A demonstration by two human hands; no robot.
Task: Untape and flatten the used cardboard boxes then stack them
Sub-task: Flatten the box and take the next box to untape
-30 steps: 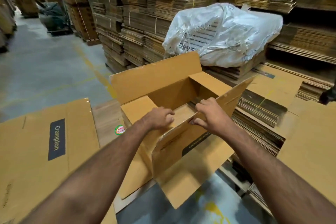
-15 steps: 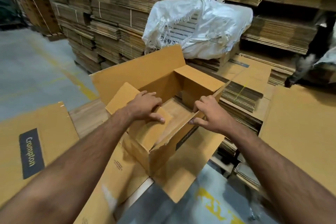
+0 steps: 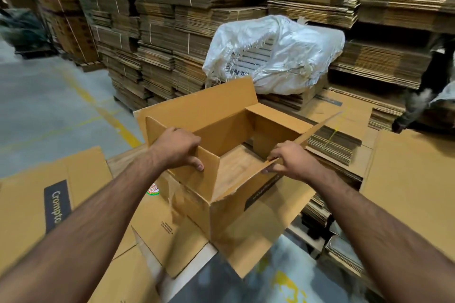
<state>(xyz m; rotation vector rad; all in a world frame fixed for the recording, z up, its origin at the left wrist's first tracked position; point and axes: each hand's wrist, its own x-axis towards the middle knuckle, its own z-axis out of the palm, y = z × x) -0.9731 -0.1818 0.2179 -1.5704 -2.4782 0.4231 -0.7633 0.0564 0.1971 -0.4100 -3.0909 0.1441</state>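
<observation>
- Box (image 3: 221,130) sits open at frame centre, top flaps up, w/ its near corner at 6 o'clock; inside looks bare.
- Left hand (image 3: 176,149) grips the short flap (image 3: 194,174) at the box's 9 o'clock side: fingers curled over the flap's top edge, thumb pressed on its inner face.
- Right hand (image 3: 293,161) pinches the edge of the long near flap (image 3: 302,138) at approx 3 o'clock; that flap runs up toward 1 o'clock.
- Far long flap stands up at 12 o'clock; the short flap at 2 o'clock is folded inward.
- Box rests on flat sheets (image 3: 172,241) spread below it at 6–7 o'clock.
- Flat carton (image 3: 29,204) w/ dark "Crompto…" label lies at 8 o'clock.
- White sack (image 3: 283,54) lies on stacked card at 1 o'clock, just behind the box.
- Bundled stacks (image 3: 172,32) fill the back from 10 to 2 o'clock.
- Grey floor (image 3: 49,106) w/ yellow lines at 10 o'clock.
</observation>
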